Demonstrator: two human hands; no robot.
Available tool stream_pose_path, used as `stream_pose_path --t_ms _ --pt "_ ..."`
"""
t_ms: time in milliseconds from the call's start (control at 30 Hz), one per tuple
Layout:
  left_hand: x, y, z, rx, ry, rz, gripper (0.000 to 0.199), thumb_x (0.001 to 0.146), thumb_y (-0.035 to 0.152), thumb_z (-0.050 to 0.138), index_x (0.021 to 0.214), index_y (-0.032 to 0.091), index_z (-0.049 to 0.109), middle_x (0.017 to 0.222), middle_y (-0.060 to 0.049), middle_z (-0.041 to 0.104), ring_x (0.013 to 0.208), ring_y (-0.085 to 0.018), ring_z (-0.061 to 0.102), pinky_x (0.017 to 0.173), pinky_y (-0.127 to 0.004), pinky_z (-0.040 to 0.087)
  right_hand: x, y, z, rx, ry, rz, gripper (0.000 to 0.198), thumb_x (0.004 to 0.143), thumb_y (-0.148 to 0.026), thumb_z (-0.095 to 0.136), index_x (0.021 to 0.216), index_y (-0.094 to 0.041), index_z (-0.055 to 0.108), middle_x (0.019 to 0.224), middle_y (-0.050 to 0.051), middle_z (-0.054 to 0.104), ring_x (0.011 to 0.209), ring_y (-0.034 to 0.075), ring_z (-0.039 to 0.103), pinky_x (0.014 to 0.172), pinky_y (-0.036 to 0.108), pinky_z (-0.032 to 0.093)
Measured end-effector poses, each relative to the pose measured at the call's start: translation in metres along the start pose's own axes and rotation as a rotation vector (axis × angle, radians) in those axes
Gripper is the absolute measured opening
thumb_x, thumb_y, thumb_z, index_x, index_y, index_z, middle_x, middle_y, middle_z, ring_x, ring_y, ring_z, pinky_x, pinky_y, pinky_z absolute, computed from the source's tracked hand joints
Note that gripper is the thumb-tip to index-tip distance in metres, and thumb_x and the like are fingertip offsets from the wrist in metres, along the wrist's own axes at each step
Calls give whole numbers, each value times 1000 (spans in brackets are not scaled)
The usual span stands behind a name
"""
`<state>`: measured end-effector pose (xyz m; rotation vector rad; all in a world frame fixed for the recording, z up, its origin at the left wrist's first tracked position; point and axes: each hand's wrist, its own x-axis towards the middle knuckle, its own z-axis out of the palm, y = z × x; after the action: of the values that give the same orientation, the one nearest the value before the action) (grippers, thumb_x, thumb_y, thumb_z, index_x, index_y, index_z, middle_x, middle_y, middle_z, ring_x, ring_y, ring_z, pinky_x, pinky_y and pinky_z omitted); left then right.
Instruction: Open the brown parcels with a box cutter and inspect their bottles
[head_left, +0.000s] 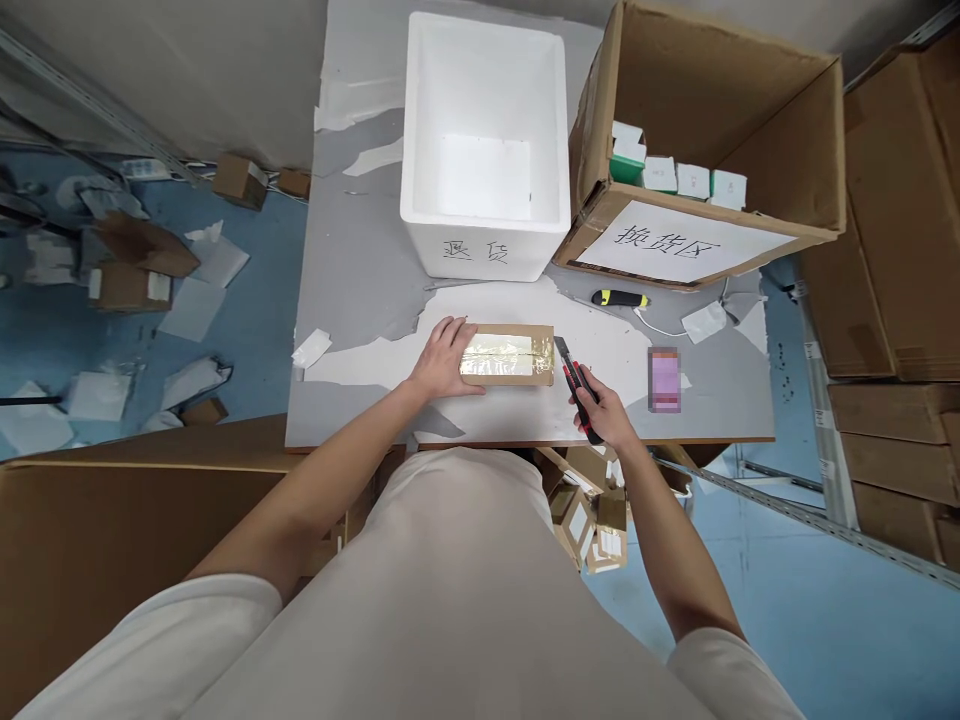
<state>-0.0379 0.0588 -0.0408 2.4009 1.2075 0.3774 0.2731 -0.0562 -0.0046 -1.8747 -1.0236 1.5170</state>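
Note:
A small cardboard box [507,356] with a white label under shiny tape lies lengthwise on the table near its front edge. My left hand [448,362] grips its left end, fingers over the far side and thumb at the near side. In my right hand [602,408] is a red and black utility knife [578,390], fingers wrapped round its handle. Its blade points up and left, close by the right end of the box; whether it touches the cardboard I cannot tell.
Behind stand a white foam box [486,240] and a large carton [705,270] holding several small white boxes. A yellow and black cutter [619,299] and a blurred pink item [664,380] lie at the right. Below the table edge are small cartons [600,510].

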Motion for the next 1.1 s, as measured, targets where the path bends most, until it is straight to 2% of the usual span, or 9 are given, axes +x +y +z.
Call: stream_pose_path --t_ms 133,333,667,867,1000,1100 --pt "1 3 -2 -9 -6 -21 114 44 63 78 137 11 37 139 -21 38 132 -41 28 114 -54 24 2 -6 -4 -86 6 -13 72 85 -53 51 148 -27 30 78 0 58 42 8 54 37 22 46" --pt "3 11 -2 -5 -22 -124 104 49 56 76 137 14 39 135 -19 39 128 -41 30 110 -55 27 -11 -13 -17 -303 -23 -19 64 86 -45 51 146 -27 37 67 -3 57 37 8 51 35 21 46" --pt "3 8 2 -20 18 -73 98 53 56 72 135 13 41 130 -18 42 124 -38 33 109 -52 28 -33 -6 -26 -257 -124 25 63 87 -40 50 147 -28 35 61 -4 56 36 10 52 33 23 45" --pt "3 6 0 -24 11 -64 101 51 57 73 136 12 40 130 -18 42 125 -39 33 109 -53 28 -43 4 -34 -327 -117 -1 64 87 -43 50 146 -23 37 51 -5 56 35 12 51 35 25 47" --pt "2 13 1 -26 36 -124 107 48 59 77 136 13 38 133 -19 40 127 -39 32 109 -52 28 -42 7 -30 -259 27 -44 69 86 -50 50 148 -26 32 68 -1 64 39 10 52 38 26 50" --pt "-4 31 5 -10 113 -338 115 50 65 76 140 9 30 136 -25 36 128 -44 29 107 -58 26 -31 3 -5 -57 117 -76 79 84 -58 49 151 -26 21 92 5 67 49 11 59 45 27 53"
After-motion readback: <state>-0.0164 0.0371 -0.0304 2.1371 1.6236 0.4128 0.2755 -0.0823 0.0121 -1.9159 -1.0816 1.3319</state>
